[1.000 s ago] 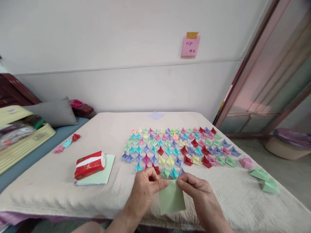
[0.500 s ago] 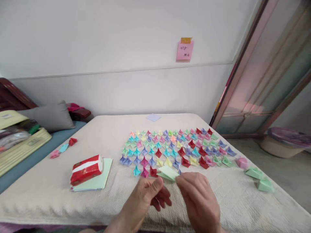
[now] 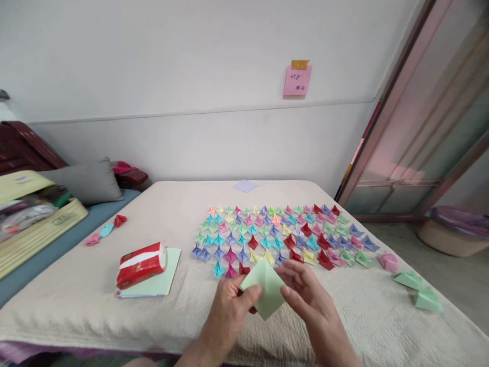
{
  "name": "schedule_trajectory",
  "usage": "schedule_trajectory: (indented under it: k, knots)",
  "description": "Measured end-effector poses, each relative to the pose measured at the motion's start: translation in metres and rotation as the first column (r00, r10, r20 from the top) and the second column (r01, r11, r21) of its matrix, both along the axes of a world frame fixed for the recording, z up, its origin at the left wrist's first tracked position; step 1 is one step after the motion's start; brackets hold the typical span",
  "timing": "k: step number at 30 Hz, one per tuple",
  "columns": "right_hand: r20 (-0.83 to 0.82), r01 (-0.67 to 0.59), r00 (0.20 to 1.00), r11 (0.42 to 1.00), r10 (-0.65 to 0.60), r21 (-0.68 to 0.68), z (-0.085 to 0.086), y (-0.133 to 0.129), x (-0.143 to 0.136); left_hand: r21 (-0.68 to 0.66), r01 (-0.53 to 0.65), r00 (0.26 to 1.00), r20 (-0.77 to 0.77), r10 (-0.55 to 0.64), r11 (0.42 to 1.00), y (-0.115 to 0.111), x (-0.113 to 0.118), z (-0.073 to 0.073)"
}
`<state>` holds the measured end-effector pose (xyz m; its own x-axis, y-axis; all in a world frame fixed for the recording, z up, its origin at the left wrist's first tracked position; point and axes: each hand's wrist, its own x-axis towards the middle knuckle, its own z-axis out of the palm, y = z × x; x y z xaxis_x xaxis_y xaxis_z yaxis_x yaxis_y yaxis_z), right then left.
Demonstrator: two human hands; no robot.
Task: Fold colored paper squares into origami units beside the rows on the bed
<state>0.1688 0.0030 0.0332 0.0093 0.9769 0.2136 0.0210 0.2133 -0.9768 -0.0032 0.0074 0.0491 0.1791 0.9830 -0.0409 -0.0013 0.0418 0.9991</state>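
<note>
A pale green paper (image 3: pixel 266 286), folded to a diamond with a crease down its upper part, is held upright above the front of the bed. My left hand (image 3: pixel 232 311) pinches its left corner, thumb on the near face. At the right corner my right hand (image 3: pixel 311 300) touches the edge with its thumb, its other fingers apart behind the paper. Just beyond stand rows of small folded paper pieces (image 3: pixel 252 241) in many colours; the paper and my hands hide some of the nearest ones.
On the left, a red tissue pack (image 3: pixel 141 265) lies on green paper sheets (image 3: pixel 172 272). Three folded pieces (image 3: pixel 107 230) sit near the left edge. A lilac sheet (image 3: pixel 245 186) lies at the back. Green folded pieces (image 3: pixel 427 299) and a pink one (image 3: pixel 389 262) lie right.
The green paper has turned from nearly flat to facing the camera and come lower. My left hand has taken hold of its left corner, and my right hand's fingers have spread.
</note>
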Motion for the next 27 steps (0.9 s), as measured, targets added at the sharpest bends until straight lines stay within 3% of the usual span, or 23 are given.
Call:
schedule_trajectory:
  k: [2, 4, 6, 12, 16, 21, 25, 27]
  knots:
    - [-0.268, -0.260, 0.942, 0.944, 0.203, -0.201, 0.003, 0.003, -0.001, 0.019, 0.071, 0.996, -0.060, -0.070, 0.997, -0.001, 0.001, 0.000]
    - [-0.405, -0.379, 0.880, 0.882, 0.249, -0.282, 0.004, 0.005, -0.003, 0.026, 0.129, 0.989, -0.071, -0.127, 0.991, -0.001, 0.002, -0.001]
    - [-0.396, -0.326, 0.899, 0.890, 0.188, -0.318, 0.002, 0.006, -0.005, 0.028, 0.162, 0.986, -0.055, -0.160, 0.986, 0.000, 0.004, -0.002]
    - [-0.048, -0.041, 0.998, 0.973, 0.031, -0.228, 0.003, 0.003, -0.009, -0.056, 0.138, 0.989, 0.067, -0.134, 0.989, -0.001, 0.010, -0.003]
    - [-0.002, -0.048, 0.999, 0.963, 0.049, -0.264, 0.004, 0.002, -0.011, -0.091, 0.120, 0.992, 0.039, -0.117, 0.989, -0.003, 0.011, -0.007]
    - [-0.109, -0.112, 0.991, 0.941, 0.081, -0.320, -0.001, 0.006, -0.005, -0.083, 0.152, 0.988, 0.035, -0.149, 0.985, -0.001, 0.008, -0.012]
    - [-0.105, -0.018, 0.994, 0.974, -0.006, -0.225, 0.002, 0.010, 0.005, -0.082, 0.144, 0.989, 0.017, -0.144, 0.986, 0.001, 0.003, -0.007]
    - [-0.108, -0.046, 0.994, 0.980, 0.025, -0.195, 0.005, 0.011, 0.007, -0.089, 0.102, 0.995, -0.001, -0.103, 0.991, 0.002, 0.001, -0.004]
